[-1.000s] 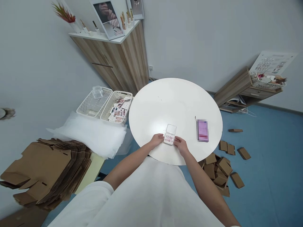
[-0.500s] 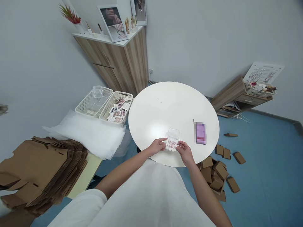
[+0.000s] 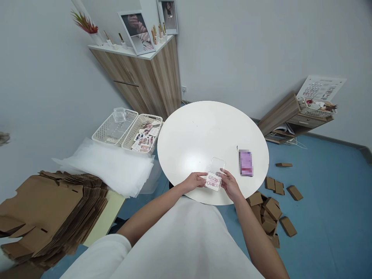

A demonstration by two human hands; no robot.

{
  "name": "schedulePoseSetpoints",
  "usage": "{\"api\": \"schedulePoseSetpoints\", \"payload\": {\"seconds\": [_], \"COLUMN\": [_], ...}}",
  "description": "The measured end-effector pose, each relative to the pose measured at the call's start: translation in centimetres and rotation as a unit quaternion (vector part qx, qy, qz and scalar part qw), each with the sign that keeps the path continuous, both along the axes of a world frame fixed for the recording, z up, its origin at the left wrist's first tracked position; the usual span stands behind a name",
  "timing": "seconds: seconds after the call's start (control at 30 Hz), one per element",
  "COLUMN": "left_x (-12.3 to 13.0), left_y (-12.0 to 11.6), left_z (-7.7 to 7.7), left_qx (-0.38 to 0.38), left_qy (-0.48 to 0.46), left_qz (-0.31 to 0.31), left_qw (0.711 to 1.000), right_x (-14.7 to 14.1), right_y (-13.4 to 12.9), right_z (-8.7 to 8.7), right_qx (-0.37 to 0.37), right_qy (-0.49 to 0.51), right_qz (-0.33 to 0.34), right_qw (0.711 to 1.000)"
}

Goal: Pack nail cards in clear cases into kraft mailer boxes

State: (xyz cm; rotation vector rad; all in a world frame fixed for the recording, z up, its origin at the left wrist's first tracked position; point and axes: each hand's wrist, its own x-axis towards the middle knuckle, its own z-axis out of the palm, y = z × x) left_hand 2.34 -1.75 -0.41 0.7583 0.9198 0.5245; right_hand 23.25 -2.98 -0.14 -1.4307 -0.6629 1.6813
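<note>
A small clear plastic case [image 3: 213,181] stands open above the near edge of the white round table [image 3: 186,135]. Inside it lie rows of pale pink press-on nails. Its transparent lid [image 3: 217,164] is tipped back on the far side. My left hand [image 3: 193,183] grips the case at its left edge, thumb and fingers closed on it. On the right, my right hand [image 3: 231,186] also has hold of the case, with a finger up against the lid near the hinge. The fingertips beneath the case are hidden.
A blurred purple item [image 3: 246,162] lies on the table's right. To the left are two white baskets [image 3: 127,133], one with nail cards, white foam sheets [image 3: 107,166] and stacked flat cardboard [image 3: 52,205]. Small brown boxes [image 3: 271,209] are piled on the floor at right.
The case has shifted slightly right and turned clockwise in my hands. One finger of my right hand has moved up to the lid. My left hand keeps its grip.
</note>
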Motion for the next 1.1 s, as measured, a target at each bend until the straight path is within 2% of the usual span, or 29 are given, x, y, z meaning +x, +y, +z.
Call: {"api": "schedulePoseSetpoints", "payload": {"seconds": [0.3, 0.5, 0.67, 0.77, 0.9, 1.1], "left_x": [-0.2, 0.3, 0.5, 0.6, 0.7, 1.1], "left_y": [-0.2, 0.1, 0.4, 0.6, 0.7, 0.9], "left_z": [0.0, 0.3, 0.1, 0.0, 0.0, 0.7], "left_qx": [-0.009, -0.015, -0.011, -0.011, -0.012, -0.031], "left_qy": [-0.027, -0.026, -0.032, -0.031, -0.028, -0.006], "left_qz": [0.025, 0.055, 0.076, 0.078, 0.079, 0.071], "left_qw": [0.999, 0.998, 0.997, 0.996, 0.996, 0.997], "right_x": [0.0, -0.7, -1.1, -1.1, -0.9, -0.6], "right_y": [-0.1, -0.4, -0.9, -1.4, -1.9, -1.8], "right_z": [1.2, 1.8, 1.8, 1.8, 1.7, 1.1], "right_qx": [0.053, 0.059, 0.027, -0.001, -0.026, -0.027], "right_qy": [0.025, 0.028, 0.09, 0.113, 0.091, 0.039], "right_qz": [0.019, 0.022, -0.023, -0.021, -0.016, -0.048], "right_qw": [0.998, 0.998, 0.995, 0.993, 0.995, 0.998]}}
